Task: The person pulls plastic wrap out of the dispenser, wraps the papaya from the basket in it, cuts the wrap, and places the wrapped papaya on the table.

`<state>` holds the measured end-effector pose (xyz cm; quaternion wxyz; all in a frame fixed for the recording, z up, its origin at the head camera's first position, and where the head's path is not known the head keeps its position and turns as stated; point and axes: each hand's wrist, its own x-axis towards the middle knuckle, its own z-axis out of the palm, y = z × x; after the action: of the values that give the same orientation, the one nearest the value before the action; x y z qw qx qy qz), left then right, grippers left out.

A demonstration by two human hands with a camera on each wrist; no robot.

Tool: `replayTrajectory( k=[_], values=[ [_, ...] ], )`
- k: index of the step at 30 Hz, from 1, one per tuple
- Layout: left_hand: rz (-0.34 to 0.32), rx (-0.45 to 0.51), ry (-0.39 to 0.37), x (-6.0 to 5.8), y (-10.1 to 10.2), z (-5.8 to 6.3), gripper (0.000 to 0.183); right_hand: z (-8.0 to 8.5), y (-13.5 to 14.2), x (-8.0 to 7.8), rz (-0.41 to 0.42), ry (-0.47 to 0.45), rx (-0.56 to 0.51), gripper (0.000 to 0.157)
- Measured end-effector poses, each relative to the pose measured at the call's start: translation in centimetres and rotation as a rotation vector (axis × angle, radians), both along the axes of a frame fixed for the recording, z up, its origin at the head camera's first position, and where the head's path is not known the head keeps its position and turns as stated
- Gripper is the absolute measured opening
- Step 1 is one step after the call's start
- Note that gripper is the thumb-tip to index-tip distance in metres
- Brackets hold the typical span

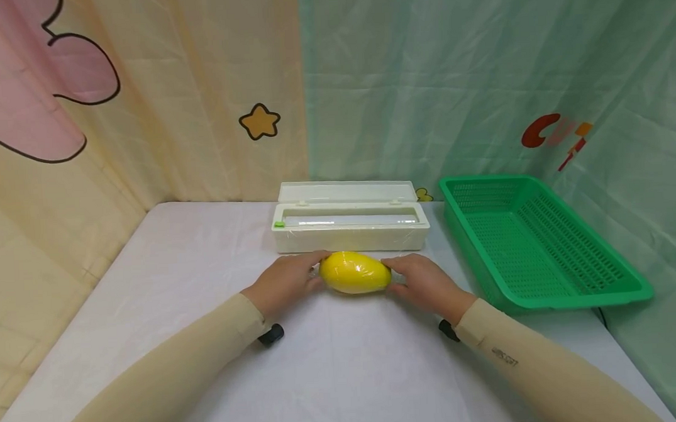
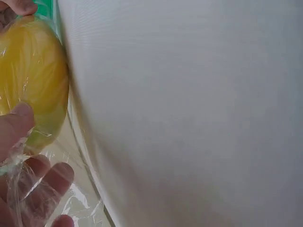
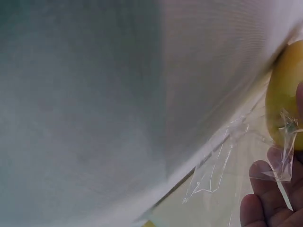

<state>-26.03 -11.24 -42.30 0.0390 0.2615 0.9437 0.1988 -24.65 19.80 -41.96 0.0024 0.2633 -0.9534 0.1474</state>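
Note:
A yellow mango (image 1: 354, 272) wrapped in clear cling film lies across between the two hands, just in front of a white cling film box. My left hand (image 1: 284, 281) holds its left end. In the left wrist view the thumb presses the fruit, while loose cling film (image 2: 35, 189) lies over the other fingers. The other end is held by my right hand (image 1: 423, 283). Film (image 3: 288, 142) hangs about its fingers in the right wrist view. That view cuts off most of the mango (image 3: 282, 99).
The white cling film box (image 1: 350, 239) stands at the back with its lid raised and a roll inside. A green plastic basket (image 1: 488, 273) sits to the right. White cloth covers the table (image 1: 345, 374), and printed curtains hang behind it.

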Motion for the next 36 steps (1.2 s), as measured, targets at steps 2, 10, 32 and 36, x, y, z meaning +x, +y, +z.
replayTrajectory(
  k=[2,10,32,36],
  values=[
    [0.007,0.05,-0.039,-0.2,0.0,-0.1,0.056,-0.1,0.0,-0.2,-0.015,-0.027,-0.019,0.055],
    [0.032,0.238,-0.204,-0.6,-0.7,0.0,0.06,0.0,0.1,-0.6,-0.054,-0.128,-0.105,0.06],
    [0.058,0.248,-0.336,-1.4,-1.6,0.0,0.054,0.3,-0.5,-1.7,-0.094,-0.181,-0.149,0.043],
    [0.066,0.27,-0.348,-1.7,-1.6,-0.1,0.052,0.4,-0.4,-2.0,-0.094,-0.187,-0.163,0.045]
  ],
)
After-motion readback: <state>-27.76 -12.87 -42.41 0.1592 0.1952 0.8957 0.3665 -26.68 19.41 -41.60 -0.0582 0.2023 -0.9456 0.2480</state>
